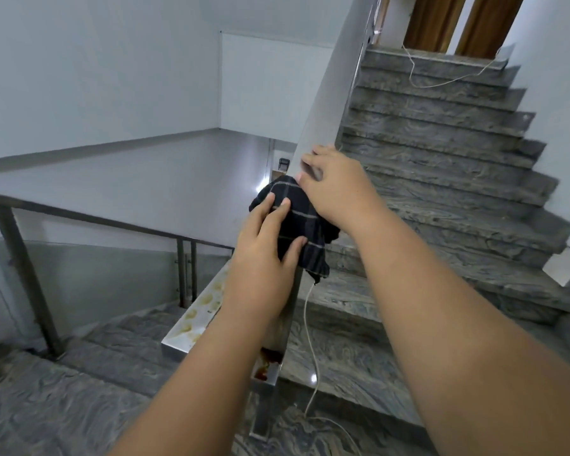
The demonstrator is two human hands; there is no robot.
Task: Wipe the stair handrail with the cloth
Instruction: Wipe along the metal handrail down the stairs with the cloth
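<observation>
A dark blue cloth [298, 222] with thin pale stripes is draped over the lower end of the stair handrail [329, 83], a broad flat metal rail that climbs toward the upper right. My left hand [264, 255] presses on the cloth from below, thumb and fingers wrapped around it and the rail. Just above the cloth, my right hand [334, 184] rests on the rail with its fingers curled over the left edge, touching the cloth's upper rim.
Grey marble stairs [441, 166] rise to the right toward brown doors [435, 21]. A white cord [310, 324] hangs beside the post and trails up the steps. A second dark railing [96, 218] with glass runs at left over a descending flight.
</observation>
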